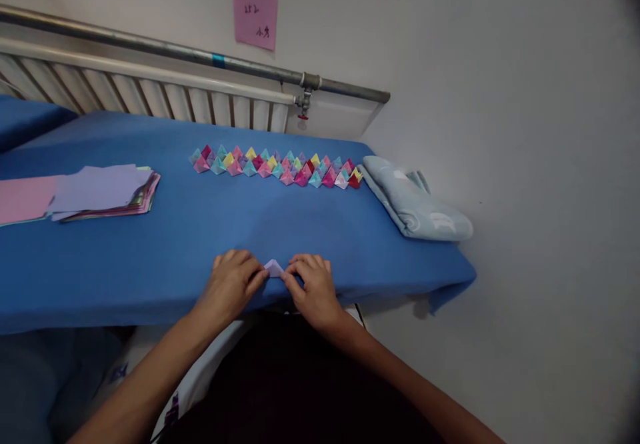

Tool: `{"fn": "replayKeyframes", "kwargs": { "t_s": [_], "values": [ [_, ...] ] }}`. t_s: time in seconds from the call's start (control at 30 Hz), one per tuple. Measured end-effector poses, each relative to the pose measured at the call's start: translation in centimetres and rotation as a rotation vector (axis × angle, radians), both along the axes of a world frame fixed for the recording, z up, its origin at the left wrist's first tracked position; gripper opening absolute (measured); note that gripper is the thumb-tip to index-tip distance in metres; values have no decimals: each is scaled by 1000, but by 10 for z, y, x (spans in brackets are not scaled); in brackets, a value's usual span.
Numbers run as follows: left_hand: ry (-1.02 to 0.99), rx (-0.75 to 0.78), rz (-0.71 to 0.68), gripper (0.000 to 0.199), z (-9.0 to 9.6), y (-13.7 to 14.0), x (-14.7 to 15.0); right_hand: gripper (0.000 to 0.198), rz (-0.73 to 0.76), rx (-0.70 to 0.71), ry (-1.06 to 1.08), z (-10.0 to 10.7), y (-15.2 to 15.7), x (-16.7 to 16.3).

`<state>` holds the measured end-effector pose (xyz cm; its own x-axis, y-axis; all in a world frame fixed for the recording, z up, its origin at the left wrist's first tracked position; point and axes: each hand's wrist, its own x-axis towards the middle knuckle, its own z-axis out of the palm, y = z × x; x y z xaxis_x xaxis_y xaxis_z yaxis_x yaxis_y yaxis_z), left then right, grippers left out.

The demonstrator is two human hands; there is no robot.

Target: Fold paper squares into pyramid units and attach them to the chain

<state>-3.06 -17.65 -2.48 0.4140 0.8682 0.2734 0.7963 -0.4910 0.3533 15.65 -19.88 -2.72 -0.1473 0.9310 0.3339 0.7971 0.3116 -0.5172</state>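
Between my two hands is a small folded piece of lilac paper (273, 269), with a pointed top and a flat lower edge, close to the front edge of the blue-covered table (210, 224). My left hand (234, 281) pinches its left corner between thumb and fingers. The right corner is pinched by my right hand (313, 287). Farther back, rows of small folded paper boats (287, 176) in pink, teal, yellow, red and purple stand close together.
A stack of coloured paper sheets (100, 191) lies at the left, lilac and pink on top. On the right rests a folded pale blue blanket (420, 204). Behind the table are a radiator (195, 103), a metal pipe (165, 44) with a valve, and a pink note (255, 14) on the wall.
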Motion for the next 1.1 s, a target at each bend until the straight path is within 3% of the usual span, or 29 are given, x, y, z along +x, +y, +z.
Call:
{"fn": "replayKeyframes", "kwargs": {
  "t_s": [0.33,0.73,0.87,0.97,1.03,1.1],
  "values": [
    [94,-160,113,25,13,8,8,14,-37,-39,-10,2,4,-3],
    [198,-196,170,27,20,8,13,15,-23,-115,-28,9,8,-2],
    [153,-100,166,30,12,8,8,16,-12,-114,-62,10,11,0],
    [121,76,157,24,3,5,7,18,4,-136,-96,11,15,1],
    [95,216,84,18,-2,2,9,20,3,-140,-118,13,16,2],
    [61,322,-73,18,-5,-3,10,21,4,-133,-134,13,17,1]
  ]
}}
